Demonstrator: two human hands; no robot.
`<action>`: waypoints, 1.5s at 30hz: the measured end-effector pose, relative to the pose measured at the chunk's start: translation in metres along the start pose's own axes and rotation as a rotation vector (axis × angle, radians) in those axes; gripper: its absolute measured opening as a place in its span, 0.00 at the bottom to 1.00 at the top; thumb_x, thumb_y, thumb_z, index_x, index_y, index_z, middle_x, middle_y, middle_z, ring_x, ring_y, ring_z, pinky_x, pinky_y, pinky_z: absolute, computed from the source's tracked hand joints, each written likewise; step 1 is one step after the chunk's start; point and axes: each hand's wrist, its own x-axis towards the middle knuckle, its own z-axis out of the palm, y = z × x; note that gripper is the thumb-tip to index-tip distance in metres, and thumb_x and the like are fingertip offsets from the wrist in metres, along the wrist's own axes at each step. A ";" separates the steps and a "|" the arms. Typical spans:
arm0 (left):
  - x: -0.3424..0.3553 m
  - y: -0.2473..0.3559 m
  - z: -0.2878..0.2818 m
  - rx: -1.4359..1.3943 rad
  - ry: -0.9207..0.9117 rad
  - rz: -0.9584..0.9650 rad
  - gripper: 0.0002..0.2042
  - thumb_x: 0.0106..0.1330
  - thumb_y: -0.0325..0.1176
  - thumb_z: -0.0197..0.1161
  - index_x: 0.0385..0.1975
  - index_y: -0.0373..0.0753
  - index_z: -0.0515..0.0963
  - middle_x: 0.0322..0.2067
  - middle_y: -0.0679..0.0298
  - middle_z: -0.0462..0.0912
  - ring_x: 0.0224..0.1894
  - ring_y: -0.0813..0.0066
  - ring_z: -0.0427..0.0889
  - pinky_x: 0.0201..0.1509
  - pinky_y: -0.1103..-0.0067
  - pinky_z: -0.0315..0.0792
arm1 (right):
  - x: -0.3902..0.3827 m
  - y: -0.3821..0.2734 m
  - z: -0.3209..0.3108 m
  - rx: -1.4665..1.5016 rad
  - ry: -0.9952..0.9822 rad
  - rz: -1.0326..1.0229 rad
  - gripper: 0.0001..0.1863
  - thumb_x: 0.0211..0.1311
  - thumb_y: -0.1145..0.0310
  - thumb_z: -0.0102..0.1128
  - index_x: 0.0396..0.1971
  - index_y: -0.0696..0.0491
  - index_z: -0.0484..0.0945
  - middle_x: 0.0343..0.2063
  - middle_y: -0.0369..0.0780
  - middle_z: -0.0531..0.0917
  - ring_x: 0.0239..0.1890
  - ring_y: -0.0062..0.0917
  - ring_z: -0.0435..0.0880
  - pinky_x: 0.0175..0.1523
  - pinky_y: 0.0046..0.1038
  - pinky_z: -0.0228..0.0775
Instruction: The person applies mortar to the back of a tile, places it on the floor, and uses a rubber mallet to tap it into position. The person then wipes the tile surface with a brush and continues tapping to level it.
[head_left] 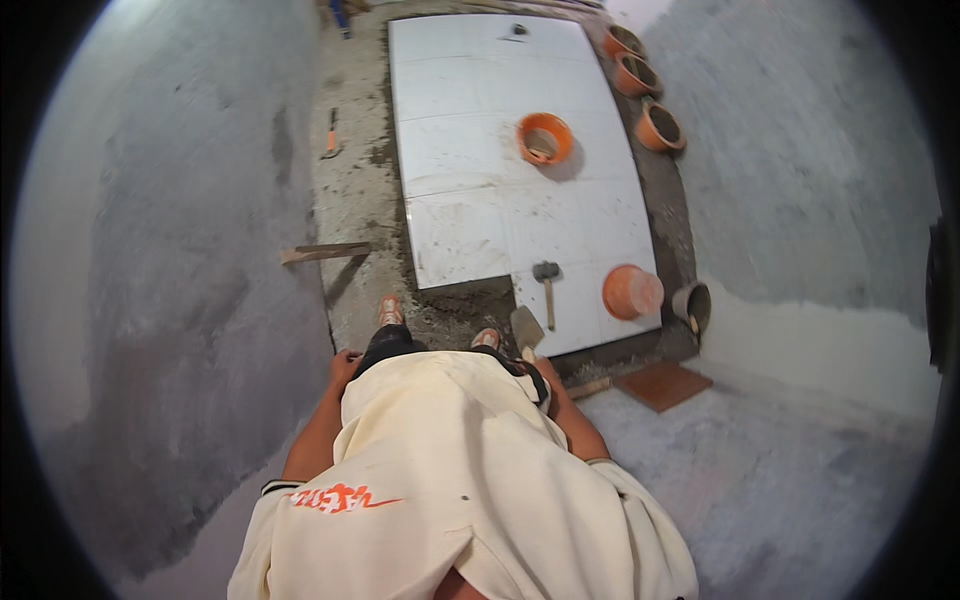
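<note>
My right hand (541,371), beside my right thigh, is closed on the handle of a trowel (525,328). The trowel's flat, mortar-grey blade points forward, next to the corner of a white tile. At my left thigh rests my left hand (346,366), fingers loosely apart and nothing visible in it. A rubber mallet (547,290) with a dark head and wooden handle lies on the nearest tile. To its right an orange bucket (632,292) sits upside down. Dark wet mortar (465,305) covers the notch between my feet and the white tiles (470,150).
Another orange bucket (545,139) stands mid-floor on the tiles. Several buckets (660,126) line the right wall, and a grey one (692,306) lies tipped nearer me. A hammer-like tool (332,135) and a wooden piece (325,252) are at left. A brown board (662,385) lies at right.
</note>
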 end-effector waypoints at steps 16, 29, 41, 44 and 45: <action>0.014 0.003 -0.021 0.087 -0.131 0.098 0.17 0.71 0.40 0.69 0.50 0.32 0.87 0.41 0.53 0.92 0.42 0.65 0.91 0.49 0.69 0.81 | -0.056 -0.045 -0.003 0.075 0.112 0.087 0.50 0.47 0.35 0.76 0.56 0.67 0.82 0.54 0.59 0.86 0.58 0.51 0.86 0.58 0.45 0.79; 0.016 0.000 -0.042 0.163 -0.109 0.098 0.19 0.72 0.44 0.68 0.53 0.36 0.87 0.46 0.51 0.92 0.48 0.61 0.91 0.54 0.69 0.80 | -0.075 -0.073 -0.007 0.164 0.046 0.029 0.47 0.51 0.41 0.76 0.55 0.71 0.80 0.55 0.61 0.84 0.60 0.50 0.85 0.60 0.44 0.78; 0.008 0.032 -0.048 0.227 -0.198 0.117 0.20 0.71 0.43 0.70 0.52 0.33 0.86 0.43 0.50 0.92 0.44 0.59 0.91 0.52 0.66 0.80 | -0.068 -0.006 0.042 0.353 0.206 0.033 0.44 0.50 0.42 0.78 0.50 0.71 0.82 0.46 0.57 0.89 0.51 0.44 0.90 0.51 0.43 0.79; 0.007 0.049 -0.055 0.264 -0.190 0.066 0.19 0.71 0.42 0.69 0.51 0.32 0.86 0.43 0.50 0.91 0.43 0.61 0.90 0.52 0.68 0.80 | -0.077 0.003 0.062 0.324 0.112 0.088 0.45 0.52 0.41 0.78 0.52 0.72 0.82 0.46 0.56 0.89 0.50 0.45 0.91 0.51 0.43 0.79; 0.007 0.067 -0.048 0.191 -0.220 0.061 0.19 0.71 0.41 0.68 0.51 0.31 0.86 0.42 0.51 0.91 0.42 0.62 0.90 0.51 0.69 0.80 | -0.074 0.020 0.067 0.243 0.146 0.172 0.46 0.52 0.41 0.77 0.52 0.72 0.81 0.46 0.57 0.89 0.50 0.45 0.91 0.50 0.43 0.79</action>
